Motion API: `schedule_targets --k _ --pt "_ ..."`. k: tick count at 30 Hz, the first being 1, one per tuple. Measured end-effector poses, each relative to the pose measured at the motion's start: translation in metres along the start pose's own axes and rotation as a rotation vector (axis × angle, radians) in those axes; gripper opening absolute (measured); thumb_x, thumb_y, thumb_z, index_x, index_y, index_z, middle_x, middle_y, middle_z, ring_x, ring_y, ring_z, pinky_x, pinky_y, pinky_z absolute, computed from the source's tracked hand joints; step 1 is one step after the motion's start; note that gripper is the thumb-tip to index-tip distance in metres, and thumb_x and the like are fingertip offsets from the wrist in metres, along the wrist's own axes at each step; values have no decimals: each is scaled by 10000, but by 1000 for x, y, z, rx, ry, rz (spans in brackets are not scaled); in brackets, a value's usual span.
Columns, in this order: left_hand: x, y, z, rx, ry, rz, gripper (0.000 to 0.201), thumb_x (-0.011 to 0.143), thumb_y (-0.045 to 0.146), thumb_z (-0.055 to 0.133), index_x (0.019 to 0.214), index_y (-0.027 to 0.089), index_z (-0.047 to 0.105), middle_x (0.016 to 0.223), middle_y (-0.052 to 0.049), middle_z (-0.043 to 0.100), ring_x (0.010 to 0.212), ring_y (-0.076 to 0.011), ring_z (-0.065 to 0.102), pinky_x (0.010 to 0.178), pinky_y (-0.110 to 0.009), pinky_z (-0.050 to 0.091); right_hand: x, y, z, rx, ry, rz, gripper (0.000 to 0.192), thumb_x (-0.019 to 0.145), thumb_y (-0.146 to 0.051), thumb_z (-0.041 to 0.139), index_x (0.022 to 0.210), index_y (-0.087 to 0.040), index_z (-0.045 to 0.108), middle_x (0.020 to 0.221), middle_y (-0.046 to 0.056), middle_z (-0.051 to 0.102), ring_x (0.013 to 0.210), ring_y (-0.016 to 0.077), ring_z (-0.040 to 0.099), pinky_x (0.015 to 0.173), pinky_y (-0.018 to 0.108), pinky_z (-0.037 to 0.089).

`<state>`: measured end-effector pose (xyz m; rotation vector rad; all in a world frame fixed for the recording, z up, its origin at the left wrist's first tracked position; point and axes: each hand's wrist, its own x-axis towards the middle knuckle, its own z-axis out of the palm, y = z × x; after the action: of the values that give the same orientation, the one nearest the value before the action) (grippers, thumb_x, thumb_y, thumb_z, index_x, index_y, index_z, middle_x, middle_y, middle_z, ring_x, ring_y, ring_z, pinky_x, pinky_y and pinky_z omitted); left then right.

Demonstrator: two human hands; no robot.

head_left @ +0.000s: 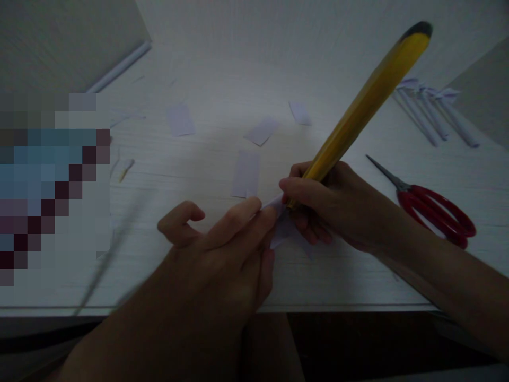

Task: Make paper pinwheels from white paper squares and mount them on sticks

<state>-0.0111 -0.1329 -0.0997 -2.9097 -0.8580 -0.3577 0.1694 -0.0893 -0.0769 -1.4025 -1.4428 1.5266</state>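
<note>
My right hand (pixel 338 201) is closed around a long yellow pen-like stick (pixel 358 111) with a dark upper end. The stick slants up to the right, and its lower tip is close to a small folded piece of pale paper (pixel 284 228). My left hand (pixel 222 254) pinches that paper from the left, its thumb beneath and fingers on top. Both hands meet at the paper above the white table, so part of it is hidden. Just beyond my left fingertips lies a flat paper rectangle (pixel 245 172).
More paper pieces (pixel 181 119) lie behind the hands. Red-handled scissors (pixel 437 212) rest at the right. Several rolled paper sticks with bow-like tops (pixel 443 114) lie at the back right. A longer paper roll (pixel 119 66) is at the back left, near a blurred-out patch.
</note>
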Motion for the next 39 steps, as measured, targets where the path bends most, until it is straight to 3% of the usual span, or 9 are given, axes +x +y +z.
schedule_targets --k 6,15,21,26,30,32,34,37,39 --pt "7 0 -3 53 79 -23 355 827 78 305 984 150 616 1176 -91 548 1122 -246 447 857 -438 399 1 3 -1 1 -9 -6 238 730 -250 513 513 -157 480 358 -37 479 274 54 415 270 152 310" --pt "6 1 -3 38 58 -59 310 825 80 372 991 161 621 1170 -77 558 1090 -231 459 872 -398 394 1 4 -2 11 -15 -45 265 742 -269 538 507 -162 478 366 -43 478 273 56 413 280 169 326" --pt "7 -6 -7 8 22 27 314 839 101 339 1007 154 598 1150 -93 544 1104 -244 429 855 -417 410 -2 7 -2 28 -17 -110 320 738 -412 569 548 -166 494 375 -51 470 273 51 405 265 168 299" --pt "8 -7 -9 15 23 31 321 849 117 312 1006 153 590 1110 -95 546 1065 -245 437 839 -418 410 -12 10 -6 112 213 -214 391 754 -527 510 581 -177 504 335 -78 382 234 35 315 227 170 204" --pt "9 -3 -7 19 60 -14 328 850 108 310 1036 135 578 1099 -108 550 1054 -243 440 829 -411 408 -20 12 -8 144 361 -349 358 716 -497 583 570 -177 516 306 -96 326 226 25 261 222 172 153" --pt "9 -1 -6 0 72 -38 318 856 112 316 1033 129 579 1083 -111 560 1045 -242 447 820 -417 406 -22 11 -7 164 381 -386 309 726 -450 598 612 -166 555 320 -90 367 228 30 295 224 172 192" --pt "9 -1 -6 -25 62 -45 307 866 124 321 1036 126 577 1084 -111 562 1048 -243 447 821 -424 399 -25 11 -5 163 367 -412 266 762 -416 571 696 -160 597 388 -55 495 278 62 434 262 177 312" --pt "8 0 -7 -43 31 -50 300 882 143 324 1064 115 561 1119 -114 548 1089 -249 420 837 -426 385 -29 11 0 69 350 -485 249 808 -408 513 861 -184 610 587 -5 651 493 117 619 455 218 499" --pt "8 1 -8 -43 8 -57 301 886 144 324 1084 113 549 1145 -116 532 1121 -251 394 855 -423 371 -30 13 2 -67 318 -513 263 819 -407 495 957 -204 590 654 -7 670 581 120 644 575 239 531"
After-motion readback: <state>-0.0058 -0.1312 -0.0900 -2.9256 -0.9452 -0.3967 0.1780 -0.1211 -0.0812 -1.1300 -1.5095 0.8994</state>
